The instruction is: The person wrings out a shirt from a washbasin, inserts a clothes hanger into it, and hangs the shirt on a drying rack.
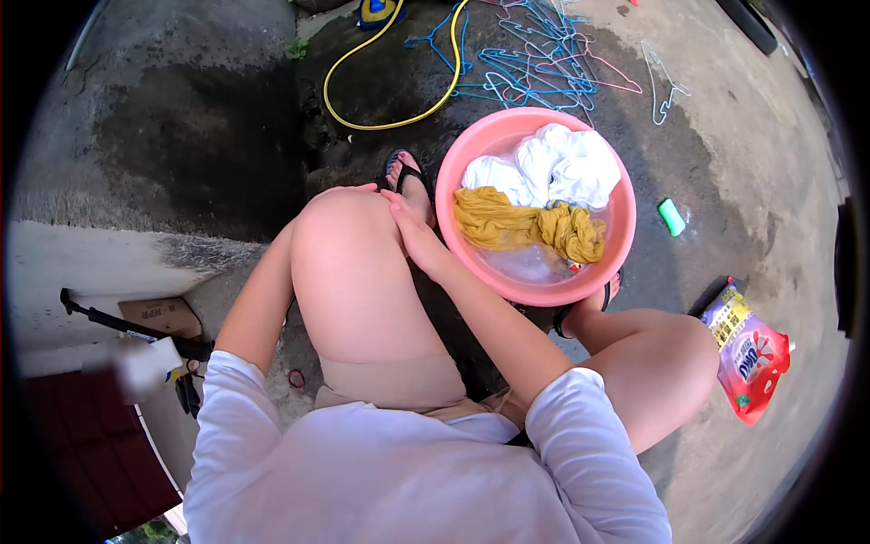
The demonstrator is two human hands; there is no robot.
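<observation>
My right hand [414,230] lies flat against the side of my raised left knee, fingers stretched along the skin and holding nothing. Only some fingers of my left hand [355,189] show, laid out over the far side of the same knee; the knee hides the rest. Close to my right hand, between my feet, stands a pink basin [448,195] with sudsy water in it. White wet cloth [580,168] is heaped in its far part, and a twisted mustard-yellow cloth [494,219] lies nearer me. Neither hand touches the basin.
Several blue and pink hangers [544,77] lie tangled beyond the basin, beside a yellow hose [331,91]. A green soap bar [671,218] and a red-and-purple detergent bag [748,354] are on the concrete at right. Left stands a cardboard box [161,317].
</observation>
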